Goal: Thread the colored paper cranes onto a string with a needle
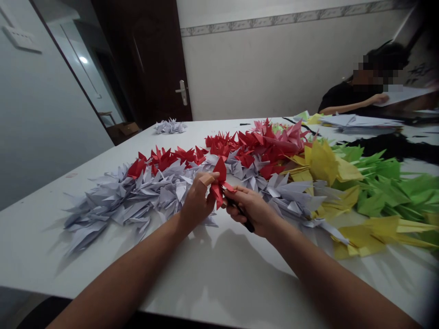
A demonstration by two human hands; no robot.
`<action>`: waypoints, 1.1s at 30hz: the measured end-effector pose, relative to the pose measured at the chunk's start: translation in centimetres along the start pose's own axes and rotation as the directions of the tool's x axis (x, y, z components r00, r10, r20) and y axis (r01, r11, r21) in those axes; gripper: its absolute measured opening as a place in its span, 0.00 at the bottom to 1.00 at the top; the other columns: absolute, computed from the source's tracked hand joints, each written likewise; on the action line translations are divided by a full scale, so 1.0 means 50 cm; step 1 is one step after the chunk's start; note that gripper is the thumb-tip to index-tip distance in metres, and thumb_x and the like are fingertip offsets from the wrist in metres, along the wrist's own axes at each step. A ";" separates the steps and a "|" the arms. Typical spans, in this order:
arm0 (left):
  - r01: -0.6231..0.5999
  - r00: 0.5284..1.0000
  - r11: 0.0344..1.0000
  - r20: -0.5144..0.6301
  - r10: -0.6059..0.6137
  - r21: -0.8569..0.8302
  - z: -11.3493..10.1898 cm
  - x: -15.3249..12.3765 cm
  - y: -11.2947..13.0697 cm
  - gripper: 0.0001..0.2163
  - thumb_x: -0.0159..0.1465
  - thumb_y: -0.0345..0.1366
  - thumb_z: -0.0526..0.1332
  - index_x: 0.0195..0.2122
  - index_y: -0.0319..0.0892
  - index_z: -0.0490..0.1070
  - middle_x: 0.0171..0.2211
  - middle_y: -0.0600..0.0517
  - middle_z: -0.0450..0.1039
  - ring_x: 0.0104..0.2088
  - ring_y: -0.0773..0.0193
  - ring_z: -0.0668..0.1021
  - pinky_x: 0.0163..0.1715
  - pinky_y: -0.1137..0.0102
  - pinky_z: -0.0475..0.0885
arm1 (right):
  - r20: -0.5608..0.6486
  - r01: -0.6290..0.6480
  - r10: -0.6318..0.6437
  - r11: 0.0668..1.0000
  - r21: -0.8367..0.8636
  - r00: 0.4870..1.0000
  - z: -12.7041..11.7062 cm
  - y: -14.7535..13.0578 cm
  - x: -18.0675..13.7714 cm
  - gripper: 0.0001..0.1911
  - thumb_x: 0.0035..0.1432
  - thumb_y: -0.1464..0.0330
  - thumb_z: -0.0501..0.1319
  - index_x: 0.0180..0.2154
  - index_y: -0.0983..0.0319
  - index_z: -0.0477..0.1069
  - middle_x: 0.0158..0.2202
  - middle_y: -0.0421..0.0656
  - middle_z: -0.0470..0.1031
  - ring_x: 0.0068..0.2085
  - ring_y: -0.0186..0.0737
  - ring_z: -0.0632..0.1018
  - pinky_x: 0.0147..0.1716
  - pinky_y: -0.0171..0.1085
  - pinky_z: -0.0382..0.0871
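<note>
Between my hands, above the near part of the table, is a folded red paper crane (219, 180). My left hand (200, 194) pinches it from the left side, with fingers closed on its paper. In my right hand (248, 205) is a slim black tool (249, 225), its lower end sticking out below the palm. The tool's tip points at the underside of the crane and is hidden by fingers and paper, so its kind does not show. Just beyond my hands lies a bank of white paper cranes (151, 194), with red cranes (236, 144) heaped behind it.
Yellow cranes (322, 162) and green cranes (398, 185) pile up on the right. A small white cluster (169, 126) sits at the table's (212, 288) far left corner. Across the table a person (363, 87) in black holds paper, near a stack of sheets (360, 121).
</note>
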State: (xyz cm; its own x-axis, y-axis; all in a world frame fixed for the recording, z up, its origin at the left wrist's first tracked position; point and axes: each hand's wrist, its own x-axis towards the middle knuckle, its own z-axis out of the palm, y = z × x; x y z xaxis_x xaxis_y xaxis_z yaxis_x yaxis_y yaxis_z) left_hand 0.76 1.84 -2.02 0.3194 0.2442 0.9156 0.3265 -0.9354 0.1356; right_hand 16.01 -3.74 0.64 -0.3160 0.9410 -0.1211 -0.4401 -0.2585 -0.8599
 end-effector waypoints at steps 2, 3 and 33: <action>-0.013 1.000 1.000 0.012 0.013 0.001 -0.001 0.000 0.001 0.21 0.58 0.22 0.55 0.52 0.44 0.59 0.43 0.46 0.69 0.44 0.60 0.72 0.42 0.62 0.74 | -0.002 0.004 -0.004 1.000 -0.003 1.000 0.000 0.002 0.001 0.16 0.42 0.62 0.67 0.26 0.62 0.62 0.19 0.35 0.68 0.15 0.22 0.60 0.10 0.24 0.46; -0.020 1.000 1.000 0.019 0.019 0.004 -0.002 0.001 0.002 0.21 0.58 0.22 0.55 0.52 0.44 0.59 0.43 0.46 0.69 0.44 0.61 0.72 0.42 0.62 0.74 | -0.006 0.007 -0.007 1.000 -0.002 1.000 -0.001 0.003 0.002 0.16 0.42 0.62 0.67 0.26 0.62 0.62 0.19 0.35 0.68 0.15 0.22 0.60 0.10 0.24 0.46; -0.066 0.997 0.998 0.033 0.066 0.017 0.002 0.012 0.021 0.18 0.59 0.20 0.54 0.48 0.43 0.60 0.39 0.48 0.70 0.43 0.62 0.75 0.39 0.67 0.74 | -0.082 -0.006 0.008 1.000 0.017 0.997 -0.012 0.010 0.013 0.14 0.45 0.61 0.65 0.22 0.63 0.64 0.14 0.35 0.64 0.14 0.22 0.58 0.10 0.24 0.48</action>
State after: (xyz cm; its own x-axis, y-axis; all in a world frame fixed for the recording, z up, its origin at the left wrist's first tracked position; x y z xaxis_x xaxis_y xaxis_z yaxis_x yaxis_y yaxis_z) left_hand 1.37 1.03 -1.38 0.3689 0.1906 0.9097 0.3202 -0.9449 0.0682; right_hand 16.10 -3.14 -0.18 -0.2496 0.9537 -0.1679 -0.4520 -0.2681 -0.8508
